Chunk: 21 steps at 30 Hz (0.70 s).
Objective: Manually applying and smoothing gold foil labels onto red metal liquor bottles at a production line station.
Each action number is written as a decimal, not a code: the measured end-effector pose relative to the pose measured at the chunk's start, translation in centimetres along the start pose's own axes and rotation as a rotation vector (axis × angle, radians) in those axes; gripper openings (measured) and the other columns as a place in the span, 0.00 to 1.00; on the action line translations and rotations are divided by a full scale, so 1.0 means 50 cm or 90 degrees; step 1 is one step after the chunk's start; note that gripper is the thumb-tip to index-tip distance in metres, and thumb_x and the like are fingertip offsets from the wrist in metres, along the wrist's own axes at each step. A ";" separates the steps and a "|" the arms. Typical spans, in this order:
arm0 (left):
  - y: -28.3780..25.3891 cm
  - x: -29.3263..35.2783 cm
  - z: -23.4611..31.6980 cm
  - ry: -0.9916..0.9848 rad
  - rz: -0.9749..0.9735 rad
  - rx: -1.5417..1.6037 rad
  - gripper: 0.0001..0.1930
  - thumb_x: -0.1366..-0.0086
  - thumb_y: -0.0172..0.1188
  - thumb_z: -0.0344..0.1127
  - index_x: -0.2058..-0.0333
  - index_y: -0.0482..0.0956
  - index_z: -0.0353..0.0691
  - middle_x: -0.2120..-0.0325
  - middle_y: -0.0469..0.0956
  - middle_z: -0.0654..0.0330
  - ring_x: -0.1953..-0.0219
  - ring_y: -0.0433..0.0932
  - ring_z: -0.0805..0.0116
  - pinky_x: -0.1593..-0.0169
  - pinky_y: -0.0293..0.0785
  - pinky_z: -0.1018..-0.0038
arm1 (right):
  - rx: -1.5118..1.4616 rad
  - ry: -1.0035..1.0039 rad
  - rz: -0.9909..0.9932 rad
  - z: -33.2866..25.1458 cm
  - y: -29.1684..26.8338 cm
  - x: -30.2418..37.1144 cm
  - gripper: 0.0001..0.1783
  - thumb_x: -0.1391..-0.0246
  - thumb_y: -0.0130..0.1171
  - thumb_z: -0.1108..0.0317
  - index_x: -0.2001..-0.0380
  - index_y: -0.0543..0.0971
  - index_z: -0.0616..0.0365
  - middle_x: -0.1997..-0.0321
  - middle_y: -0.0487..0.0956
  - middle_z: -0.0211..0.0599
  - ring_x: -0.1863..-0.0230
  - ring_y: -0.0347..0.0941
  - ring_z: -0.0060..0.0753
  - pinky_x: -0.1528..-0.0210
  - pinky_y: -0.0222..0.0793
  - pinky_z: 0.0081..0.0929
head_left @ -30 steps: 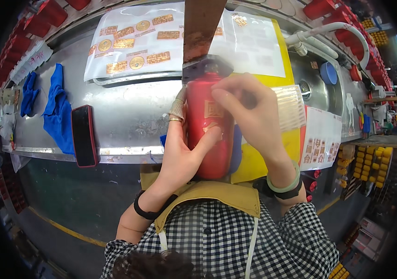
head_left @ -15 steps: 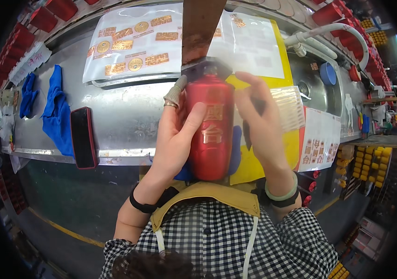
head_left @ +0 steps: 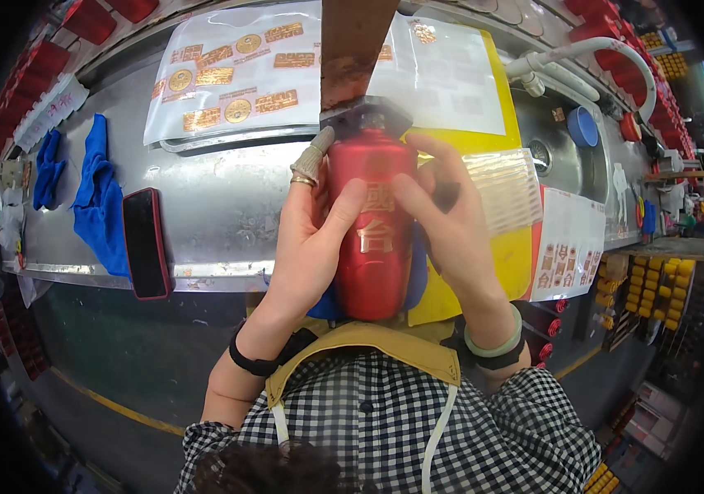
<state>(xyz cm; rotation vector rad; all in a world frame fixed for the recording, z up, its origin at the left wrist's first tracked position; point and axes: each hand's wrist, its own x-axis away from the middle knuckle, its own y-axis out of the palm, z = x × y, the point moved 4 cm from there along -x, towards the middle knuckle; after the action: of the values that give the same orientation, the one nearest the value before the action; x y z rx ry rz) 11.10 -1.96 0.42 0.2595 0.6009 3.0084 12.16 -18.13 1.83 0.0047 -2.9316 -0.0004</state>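
A glossy red bottle [head_left: 372, 276] with raised gold characters lies in front of me, its neck pointing away and its base near my apron. My left hand [head_left: 306, 226] grips its left side, thumb on the front, a pale cover and a ring on one finger. My right hand [head_left: 451, 218] is closed on the right side, its thumb pressing beside the upper character. Something dark [head_left: 446, 195] shows in the right palm; its kind is unclear. The neck meets a dark angular block [head_left: 381, 107] at the foot of a brown upright bar [head_left: 354, 49].
Sheets of gold stickers [head_left: 228, 78] lie behind the bottle. At left are blue cloths [head_left: 95, 198] and a red-edged phone [head_left: 146, 243]. A yellow mat [head_left: 512, 247], ribbed clear sheet [head_left: 504, 193], printed sheet [head_left: 570, 239] and sink with blue bowl [head_left: 582, 128] are at right.
My right hand has moved left onto the bottle, and its thumb now presses on the front. The left hand and the bottle have hardly moved.
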 end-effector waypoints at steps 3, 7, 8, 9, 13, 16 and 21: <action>-0.001 0.000 0.000 -0.006 0.001 -0.004 0.32 0.23 0.55 0.33 0.27 0.53 0.31 0.32 0.64 0.49 0.33 0.66 0.64 0.31 0.64 0.67 | -0.003 0.001 -0.004 -0.003 0.000 0.000 0.27 0.39 0.69 0.65 0.39 0.74 0.57 0.68 0.62 0.17 0.68 0.58 0.10 0.64 0.57 0.12; -0.002 0.002 -0.002 -0.012 0.008 0.034 0.32 0.22 0.53 0.34 0.27 0.53 0.31 0.32 0.63 0.49 0.32 0.65 0.64 0.30 0.63 0.67 | -0.043 0.031 -0.011 -0.004 -0.004 0.000 0.27 0.38 0.69 0.64 0.39 0.74 0.58 0.68 0.62 0.17 0.67 0.59 0.10 0.63 0.58 0.13; -0.002 0.003 -0.002 -0.014 0.006 0.033 0.32 0.22 0.53 0.34 0.27 0.53 0.31 0.32 0.63 0.49 0.32 0.65 0.64 0.30 0.63 0.67 | -0.044 0.033 -0.009 -0.005 -0.005 0.000 0.27 0.38 0.69 0.64 0.39 0.74 0.58 0.68 0.62 0.17 0.67 0.59 0.10 0.63 0.58 0.13; -0.002 0.004 -0.001 -0.013 0.003 0.036 0.32 0.22 0.53 0.35 0.27 0.53 0.32 0.32 0.63 0.49 0.32 0.65 0.64 0.30 0.63 0.66 | -0.040 0.033 -0.012 -0.007 -0.005 0.001 0.27 0.38 0.69 0.63 0.39 0.74 0.58 0.68 0.63 0.17 0.66 0.60 0.11 0.62 0.59 0.13; -0.005 0.012 0.003 -0.021 -0.007 0.067 0.31 0.22 0.52 0.34 0.26 0.52 0.34 0.31 0.63 0.49 0.31 0.65 0.63 0.29 0.62 0.66 | -0.149 0.058 -0.024 0.000 -0.010 0.000 0.25 0.34 0.65 0.62 0.38 0.74 0.60 0.69 0.68 0.18 0.66 0.63 0.12 0.63 0.60 0.15; -0.007 0.018 0.004 -0.012 -0.022 0.041 0.32 0.22 0.52 0.32 0.26 0.51 0.35 0.30 0.62 0.49 0.30 0.63 0.63 0.29 0.61 0.65 | -0.183 0.056 -0.041 0.015 -0.027 0.006 0.24 0.31 0.61 0.62 0.37 0.73 0.61 0.70 0.71 0.20 0.68 0.63 0.13 0.63 0.61 0.16; -0.007 0.028 -0.001 -0.019 -0.045 0.047 0.35 0.24 0.54 0.30 0.25 0.49 0.36 0.29 0.60 0.49 0.29 0.62 0.62 0.28 0.61 0.64 | -0.203 0.051 -0.035 0.029 -0.034 0.027 0.24 0.30 0.59 0.62 0.36 0.72 0.61 0.69 0.73 0.22 0.69 0.64 0.14 0.63 0.61 0.16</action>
<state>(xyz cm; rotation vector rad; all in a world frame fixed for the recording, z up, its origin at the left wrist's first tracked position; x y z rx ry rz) 9.70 -1.50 0.44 0.2792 0.7036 2.9129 10.53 -19.84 0.69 0.0344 -2.8161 -0.4632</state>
